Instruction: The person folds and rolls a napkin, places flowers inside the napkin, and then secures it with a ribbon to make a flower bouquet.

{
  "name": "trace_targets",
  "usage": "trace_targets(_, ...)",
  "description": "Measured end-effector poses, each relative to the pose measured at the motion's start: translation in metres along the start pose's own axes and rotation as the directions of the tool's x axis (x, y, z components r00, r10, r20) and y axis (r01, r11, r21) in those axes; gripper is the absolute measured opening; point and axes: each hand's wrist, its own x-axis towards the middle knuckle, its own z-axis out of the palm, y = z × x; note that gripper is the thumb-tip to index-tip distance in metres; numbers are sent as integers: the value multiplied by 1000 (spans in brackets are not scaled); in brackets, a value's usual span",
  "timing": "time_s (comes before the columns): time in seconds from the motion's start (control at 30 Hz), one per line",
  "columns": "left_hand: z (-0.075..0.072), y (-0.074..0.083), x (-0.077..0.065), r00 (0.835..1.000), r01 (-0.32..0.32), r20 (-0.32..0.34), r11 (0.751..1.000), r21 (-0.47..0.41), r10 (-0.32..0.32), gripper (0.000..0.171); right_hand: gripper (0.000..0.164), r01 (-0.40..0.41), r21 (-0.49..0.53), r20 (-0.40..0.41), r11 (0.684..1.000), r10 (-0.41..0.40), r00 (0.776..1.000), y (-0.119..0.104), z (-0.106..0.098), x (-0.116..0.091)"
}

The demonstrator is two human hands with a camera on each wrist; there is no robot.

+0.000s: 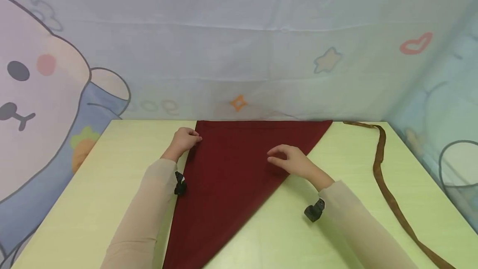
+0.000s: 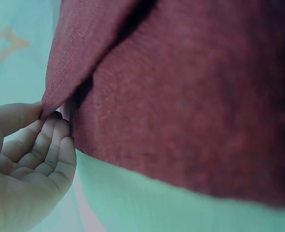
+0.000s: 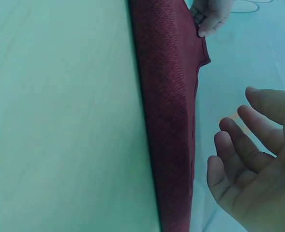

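A dark red cloth (image 1: 228, 169), folded into a triangle, lies flat on the table with its long slanted edge toward the right. At its upper left edge, my left hand (image 1: 184, 139) pinches the fabric. Up close in the left wrist view, the thumb and curled fingers of the left hand (image 2: 33, 159) hold a lifted fold of the cloth (image 2: 190, 106). Over the slanted edge hovers my right hand (image 1: 290, 160), its fingers loosely bent and apart from the fabric. Nothing lies between the fingers of the right hand (image 3: 253, 159) in the right wrist view.
A long narrow brown strip (image 1: 388, 196) curves down the right side of the pale yellow table (image 1: 93, 202). Behind the table hangs a backdrop (image 1: 239, 45) printed with a cartoon bear and small shapes. Each wrist carries a small black camera (image 1: 314, 211).
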Motion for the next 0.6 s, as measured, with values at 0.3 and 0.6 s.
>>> trace_targets(0.3,1,2,14,998,-43,44,992,119,38,21,27,-12,0,62,1000,12,998,9,0,-8)
trace_targets(0.6,0,3,22,998,-62,40,974,219,54,18,22,46,-39,75,998,-43,996,13,0,-12)
